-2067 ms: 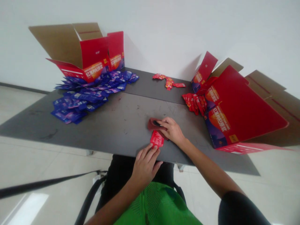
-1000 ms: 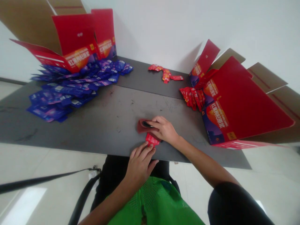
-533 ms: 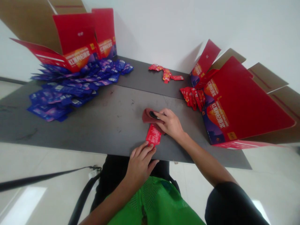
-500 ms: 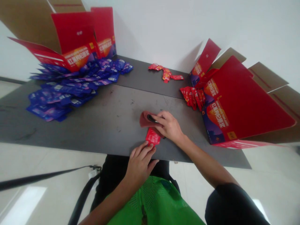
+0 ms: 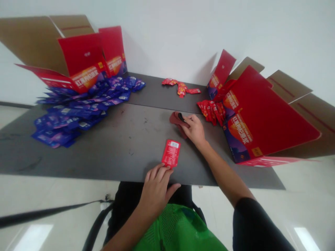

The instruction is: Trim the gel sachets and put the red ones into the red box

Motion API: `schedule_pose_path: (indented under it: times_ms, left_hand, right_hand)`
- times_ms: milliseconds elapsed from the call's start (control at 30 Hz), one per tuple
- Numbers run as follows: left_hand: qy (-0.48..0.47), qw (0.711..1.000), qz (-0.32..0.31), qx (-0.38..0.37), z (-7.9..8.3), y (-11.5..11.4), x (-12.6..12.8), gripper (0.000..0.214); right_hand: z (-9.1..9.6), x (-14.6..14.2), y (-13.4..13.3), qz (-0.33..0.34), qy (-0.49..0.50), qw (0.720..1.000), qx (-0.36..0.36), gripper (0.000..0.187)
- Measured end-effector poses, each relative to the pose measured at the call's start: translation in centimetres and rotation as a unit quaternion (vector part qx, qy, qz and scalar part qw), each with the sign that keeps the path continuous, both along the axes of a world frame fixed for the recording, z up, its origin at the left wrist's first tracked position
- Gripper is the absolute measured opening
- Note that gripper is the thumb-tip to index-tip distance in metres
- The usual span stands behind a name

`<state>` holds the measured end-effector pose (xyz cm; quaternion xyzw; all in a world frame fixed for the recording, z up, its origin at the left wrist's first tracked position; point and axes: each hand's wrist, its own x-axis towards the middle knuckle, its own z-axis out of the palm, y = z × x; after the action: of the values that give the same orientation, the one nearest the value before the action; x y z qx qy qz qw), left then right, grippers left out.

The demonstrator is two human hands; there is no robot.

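Red sachet (image 5: 171, 153) with white barcode label

Left hand (image 5: 156, 191): bare, palm down at lower centre, fingers extended and slightly spread, pointing forward, thumb splayed outward to the right. Right hand (image 5: 193, 132): bare, placed farther forward and to the right, fingers curled inward and downward, wrist slightly bent. Right forearm (image 5: 225, 170) runs diagonally from lower right; left forearm (image 5: 125, 230) rises from lower left.
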<state>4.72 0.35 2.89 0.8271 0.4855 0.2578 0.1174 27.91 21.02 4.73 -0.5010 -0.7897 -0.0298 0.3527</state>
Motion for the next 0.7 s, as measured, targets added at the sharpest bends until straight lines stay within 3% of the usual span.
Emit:
schedule_pose_path:
  times_ms: [100, 200, 333, 533, 700]
  left_hand:
    - [0.009, 0.999, 0.051, -0.010, 1.3, 1.2, 0.8, 0.045]
    - [0.022, 0.996, 0.089, 0.018, 1.5, 2.8, 1.8, 0.054]
    - [0.044, 0.994, 0.092, 0.028, 0.9, 4.5, 2.8, 0.062]
    - [0.017, 0.998, 0.062, 0.029, 1.4, 5.7, 2.8, 0.049]
    - [-0.027, 0.992, 0.117, 0.046, 1.5, 5.8, 2.3, 0.045]
  right_hand:
    - [-0.4, 0.8, -0.3, -0.014, 0.059, 0.998, 0.018, 0.038]
    - [-1.1, 1.4, -0.6, -0.010, 0.066, 0.998, 0.008, 0.037]
    - [-1.5, 2.1, -0.5, -0.007, 0.077, 0.997, 0.002, 0.038]
    - [-1.1, 2.2, -0.6, 0.010, 0.102, 0.995, 0.002, 0.037]
    - [-0.8, 2.6, -0.7, 0.006, 0.118, 0.993, 0.010, 0.035]
